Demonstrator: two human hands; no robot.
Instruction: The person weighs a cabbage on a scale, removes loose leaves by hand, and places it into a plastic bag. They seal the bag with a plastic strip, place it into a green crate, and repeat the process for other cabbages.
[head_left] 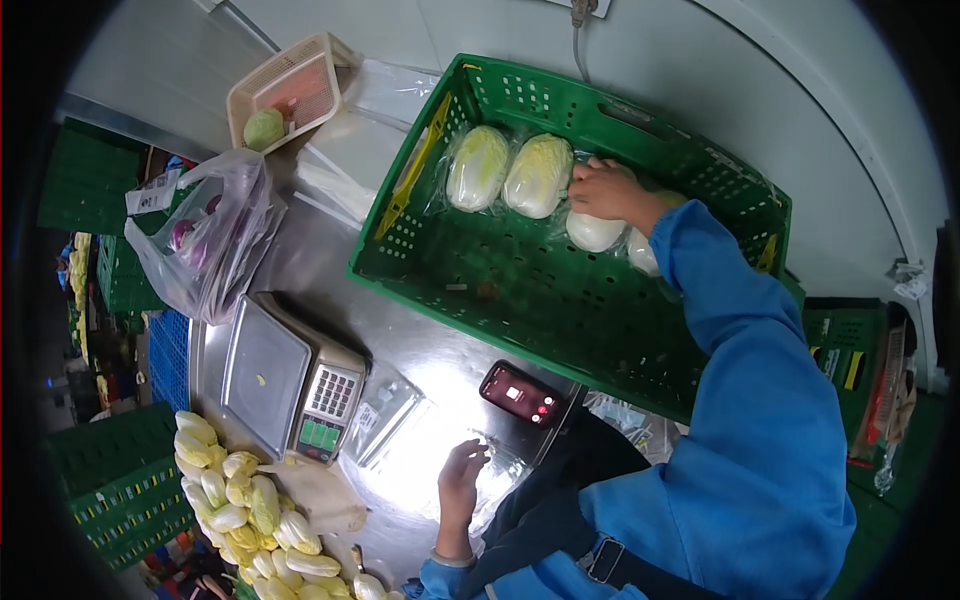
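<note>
My right hand [604,190] reaches into a large green crate [520,270], its fingers curled over a plastic-wrapped napa cabbage [593,232]. To the left of that hand, two more wrapped napa cabbages [478,169] lie side by side along the crate's far wall. Another wrapped pale head [641,252] shows partly under my right forearm. My left hand [462,478] hovers near the steel table's front edge, loosely bent with fingers apart and nothing visible in it. Clear plastic film [505,465] lies beside it, and a phone [522,393] with its screen lit rests nearby.
A weighing scale [268,365] stands left of the crate, with clear plastic bags [385,420] beside it. Many small yellow-white cabbages [250,510] are heaped at lower left. A bag of purple vegetables [205,240] and a beige basket [290,85] with a green vegetable sit at upper left.
</note>
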